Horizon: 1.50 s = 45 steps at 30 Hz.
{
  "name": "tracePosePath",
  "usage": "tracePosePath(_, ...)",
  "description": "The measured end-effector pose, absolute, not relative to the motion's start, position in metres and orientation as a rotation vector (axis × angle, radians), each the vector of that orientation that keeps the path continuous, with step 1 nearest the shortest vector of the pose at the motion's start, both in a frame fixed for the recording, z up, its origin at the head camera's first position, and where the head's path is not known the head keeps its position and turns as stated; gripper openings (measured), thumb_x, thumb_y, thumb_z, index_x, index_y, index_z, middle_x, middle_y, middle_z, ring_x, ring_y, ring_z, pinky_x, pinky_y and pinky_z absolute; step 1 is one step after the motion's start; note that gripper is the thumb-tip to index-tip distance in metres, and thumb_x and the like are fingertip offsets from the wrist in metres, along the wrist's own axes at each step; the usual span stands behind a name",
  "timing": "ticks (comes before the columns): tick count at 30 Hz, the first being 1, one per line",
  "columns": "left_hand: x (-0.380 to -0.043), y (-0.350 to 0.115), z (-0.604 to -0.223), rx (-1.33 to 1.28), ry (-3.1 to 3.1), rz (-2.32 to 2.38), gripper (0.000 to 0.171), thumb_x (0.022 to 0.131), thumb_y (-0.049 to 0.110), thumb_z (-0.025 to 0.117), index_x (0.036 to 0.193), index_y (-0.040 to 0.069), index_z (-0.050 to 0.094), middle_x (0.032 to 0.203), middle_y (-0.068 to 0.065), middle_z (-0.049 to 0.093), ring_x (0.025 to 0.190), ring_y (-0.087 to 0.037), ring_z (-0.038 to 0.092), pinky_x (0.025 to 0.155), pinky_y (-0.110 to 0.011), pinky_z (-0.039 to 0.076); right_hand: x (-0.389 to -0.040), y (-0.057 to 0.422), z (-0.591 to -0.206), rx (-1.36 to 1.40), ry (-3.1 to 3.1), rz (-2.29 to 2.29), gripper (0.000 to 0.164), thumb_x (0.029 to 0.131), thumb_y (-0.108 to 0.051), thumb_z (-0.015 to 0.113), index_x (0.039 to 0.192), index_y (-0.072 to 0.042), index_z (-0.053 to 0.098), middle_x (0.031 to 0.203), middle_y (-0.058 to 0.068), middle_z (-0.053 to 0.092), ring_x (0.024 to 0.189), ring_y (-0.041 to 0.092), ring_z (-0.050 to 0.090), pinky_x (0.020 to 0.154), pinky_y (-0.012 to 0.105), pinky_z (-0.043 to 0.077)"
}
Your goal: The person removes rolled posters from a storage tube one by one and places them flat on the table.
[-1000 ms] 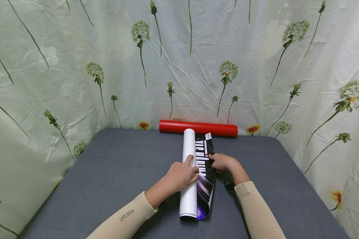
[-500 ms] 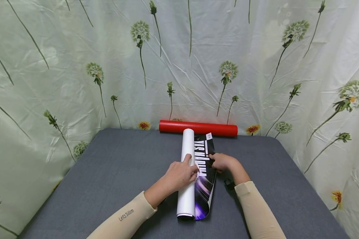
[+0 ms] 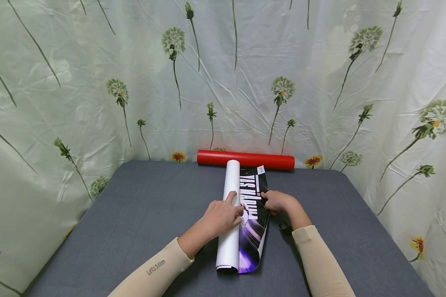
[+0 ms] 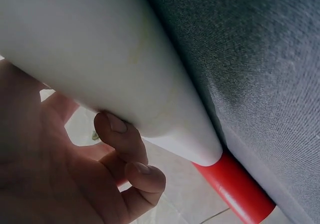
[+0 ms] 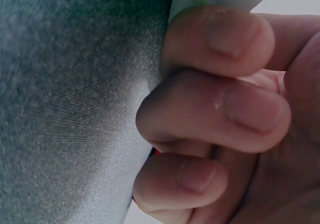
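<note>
A partly rolled poster (image 3: 252,237) lies lengthwise on the table, its white back outward on the roll (image 3: 228,247). The unrolled strip shows a black and purple print with big white letters. My left hand (image 3: 223,215) rests over the middle of the roll, one finger stretched along its top. In the left wrist view, loosely bent fingers (image 4: 117,129) are against the side of the white roll. My right hand (image 3: 280,203) pinches the poster's free right edge, thumb on the printed face. The right wrist view shows its curled fingers (image 5: 215,108) close to the grey cloth, with the poster's white underside above.
A red tube (image 3: 245,159) lies crosswise at the back of the grey table (image 3: 163,198), just behind the roll's far end. A small black object (image 3: 285,228) is beside the right wrist. A flowered curtain (image 3: 223,82) hangs behind the table.
The roll has shifted a little to the left with my left hand, and more of the printed side shows. My right hand stays at the poster's edge.
</note>
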State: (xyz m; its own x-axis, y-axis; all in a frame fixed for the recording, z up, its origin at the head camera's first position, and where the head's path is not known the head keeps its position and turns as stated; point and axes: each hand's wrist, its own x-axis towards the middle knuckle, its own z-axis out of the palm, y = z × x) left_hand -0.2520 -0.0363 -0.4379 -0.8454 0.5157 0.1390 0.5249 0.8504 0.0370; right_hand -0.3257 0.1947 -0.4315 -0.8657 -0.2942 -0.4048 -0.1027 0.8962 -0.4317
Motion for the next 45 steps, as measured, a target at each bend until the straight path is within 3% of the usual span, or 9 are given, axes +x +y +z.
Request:
tracePosePath(6, -0.253, -0.037, -0.438, -0.808, -2.908, -0.083, 0.024, 0.101, 0.048, 0.067, 0.116, 0.031, 0.075, 0.146, -0.017, 0.054, 0.068, -0.021, 0.065, 0.057, -0.034, 0.047, -0.328, 0.198, -0.434, -0.307, 2.599, -0.564, 0.071, 0.089, 0.001, 0.054, 0.159, 0.004, 0.043, 0.103, 0.019, 0.07, 0.051, 0.015, 0.049, 0.057, 0.026, 0.042)
tracePosePath(10, -0.253, -0.038, -0.438, -0.822, -2.88, -0.077, 0.014, 0.099, 0.037, 0.068, 0.109, 0.032, 0.077, 0.143, -0.017, 0.055, 0.064, -0.021, 0.062, 0.054, -0.033, 0.044, -0.329, 0.2, -0.435, -0.286, 2.591, -0.589, 0.068, 0.091, 0.0, 0.054, 0.158, 0.004, 0.043, 0.092, 0.016, 0.067, 0.052, 0.016, 0.049, 0.058, 0.027, 0.043)
tracePosePath(13, -0.253, -0.039, -0.439, -0.835, -2.873, -0.078, 0.016, 0.097, 0.031, 0.067, 0.107, 0.032, 0.08, 0.151, -0.015, 0.056, 0.066, -0.022, 0.064, 0.054, -0.032, 0.043, -0.33, 0.202, -0.436, -0.282, 2.586, -0.594, 0.068, 0.092, -0.001, 0.053, 0.158, 0.005, 0.043, 0.081, 0.012, 0.062, 0.052, 0.016, 0.048, 0.058, 0.027, 0.043)
tracePosePath(19, -0.253, -0.04, -0.439, -0.843, -2.907, -0.111, 0.017, 0.101, 0.035, 0.063, 0.108, 0.031, 0.079, 0.161, -0.006, 0.053, 0.075, -0.024, 0.069, 0.057, -0.033, 0.043, -0.33, 0.205, -0.434, -0.263, 2.582, -0.596, 0.068, 0.09, 0.001, 0.054, 0.157, 0.006, 0.044, 0.086, 0.013, 0.062, 0.054, 0.016, 0.047, 0.059, 0.027, 0.043)
tracePosePath(25, -0.254, -0.039, -0.439, -0.842, -2.943, -0.091, 0.029, 0.103, 0.051, 0.063, 0.118, 0.032, 0.078, 0.161, -0.006, 0.052, 0.086, -0.024, 0.073, 0.066, -0.036, 0.051, -0.329, 0.206, -0.433, -0.253, 2.575, -0.607, 0.067, 0.091, 0.0, 0.053, 0.157, 0.006, 0.044, 0.074, 0.008, 0.058, 0.052, 0.015, 0.047, 0.057, 0.025, 0.041)
tracePosePath(30, -0.253, -0.039, -0.437, -0.816, -2.938, -0.082, 0.022, 0.1, 0.044, 0.067, 0.115, 0.032, 0.078, 0.158, -0.009, 0.052, 0.075, -0.024, 0.07, 0.062, -0.035, 0.05, -0.329, 0.207, -0.432, -0.245, 2.564, -0.64, 0.068, 0.091, 0.001, 0.052, 0.158, 0.007, 0.043, 0.067, 0.006, 0.055, 0.05, 0.014, 0.046, 0.055, 0.025, 0.039)
tracePosePath(37, -0.252, -0.041, -0.434, -0.793, -2.955, -0.097, 0.018, 0.099, 0.035, 0.067, 0.111, 0.031, 0.079, 0.159, -0.012, 0.051, 0.07, -0.022, 0.064, 0.062, -0.032, 0.047, -0.329, 0.209, -0.431, -0.227, 2.558, -0.626, 0.07, 0.091, 0.002, 0.054, 0.159, 0.005, 0.04, 0.089, 0.016, 0.067, 0.052, 0.015, 0.049, 0.056, 0.025, 0.041)
tracePosePath(45, -0.254, -0.041, -0.435, -0.778, -2.964, -0.111, 0.03, 0.095, 0.057, 0.073, 0.11, 0.031, 0.077, 0.159, -0.013, 0.051, 0.076, -0.026, 0.07, 0.065, -0.037, 0.051, -0.327, 0.217, -0.428, -0.219, 2.485, -0.662, 0.073, 0.101, -0.006, 0.066, 0.165, 0.001, 0.031, 0.117, 0.025, 0.065, 0.058, 0.013, 0.057, 0.059, 0.024, 0.046)
